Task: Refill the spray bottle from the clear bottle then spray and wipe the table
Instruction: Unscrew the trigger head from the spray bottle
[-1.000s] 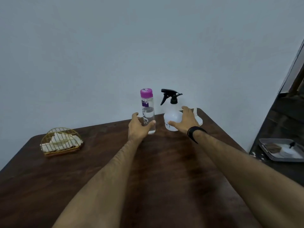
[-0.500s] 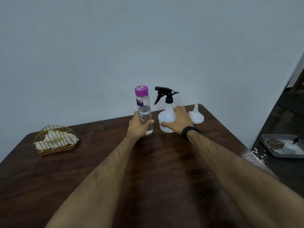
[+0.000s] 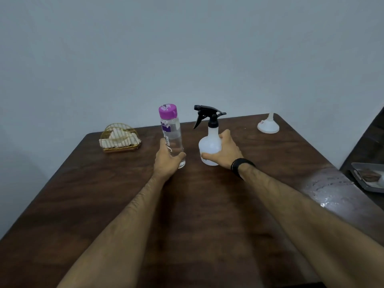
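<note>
A clear bottle with a pink cap stands upright on the dark wooden table. My left hand grips its lower part. To its right stands a white spray bottle with a black trigger head. My right hand is wrapped round its round body from the right side. Both bottles sit near the table's middle, closer to me than the far edge. A small white funnel rests mouth down at the far right corner.
A gold wire basket holding white cloths sits at the far left of the table. The table's right edge shows a wet, shiny patch. Beyond it, lower down, lies a grey tray. A plain wall stands behind the table.
Both bottles have come toward me from the far edge, each held in a hand. The funnel stayed behind at the far right corner.
</note>
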`<state>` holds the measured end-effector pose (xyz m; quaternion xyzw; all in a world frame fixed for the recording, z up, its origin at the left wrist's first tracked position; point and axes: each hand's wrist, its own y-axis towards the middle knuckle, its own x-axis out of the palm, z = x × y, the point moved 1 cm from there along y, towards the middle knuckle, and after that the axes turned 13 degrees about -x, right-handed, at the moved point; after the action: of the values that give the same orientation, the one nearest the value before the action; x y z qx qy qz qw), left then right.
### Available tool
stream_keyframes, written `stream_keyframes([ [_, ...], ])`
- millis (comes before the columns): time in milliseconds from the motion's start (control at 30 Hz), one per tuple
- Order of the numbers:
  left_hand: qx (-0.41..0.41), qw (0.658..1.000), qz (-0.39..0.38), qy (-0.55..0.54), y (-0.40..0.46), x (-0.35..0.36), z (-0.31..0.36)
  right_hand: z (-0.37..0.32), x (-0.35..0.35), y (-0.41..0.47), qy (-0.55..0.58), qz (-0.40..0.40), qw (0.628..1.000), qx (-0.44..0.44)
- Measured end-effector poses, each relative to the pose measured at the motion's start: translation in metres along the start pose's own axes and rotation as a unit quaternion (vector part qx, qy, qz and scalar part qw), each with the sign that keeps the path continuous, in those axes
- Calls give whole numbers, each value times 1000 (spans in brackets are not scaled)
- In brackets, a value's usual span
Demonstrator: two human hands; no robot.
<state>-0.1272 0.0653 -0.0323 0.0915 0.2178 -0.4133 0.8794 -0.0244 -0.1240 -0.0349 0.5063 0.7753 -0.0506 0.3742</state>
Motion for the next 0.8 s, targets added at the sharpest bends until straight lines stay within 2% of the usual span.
stream_keyframes([
  [333, 2, 999, 22, -30, -35, -29, -27, -27, 9, -43, -11, -13, 1000, -1],
  [500, -14, 1000, 24, 10, -37, -32, -23, -32, 8, -51, -20, -19, 1000, 5],
  [567, -13, 996, 85, 34, -44, -33, -21, -35, 7, -52, -22, -24, 999, 5],
  [633, 40, 969, 232, 78, -58, -33, -14, -36, 5, -51, -28, -26, 999, 1],
  [700, 161, 924, 329, 112, -73, -30, 1, -36, 5, -50, -43, -38, 998, -1],
  [733, 243, 904, 330, 119, -79, -26, 11, -37, 4, -50, -55, -45, 997, -5],
  [800, 360, 887, 261, 129, -86, -16, 30, -37, 3, -49, -74, -48, 996, -16],
])
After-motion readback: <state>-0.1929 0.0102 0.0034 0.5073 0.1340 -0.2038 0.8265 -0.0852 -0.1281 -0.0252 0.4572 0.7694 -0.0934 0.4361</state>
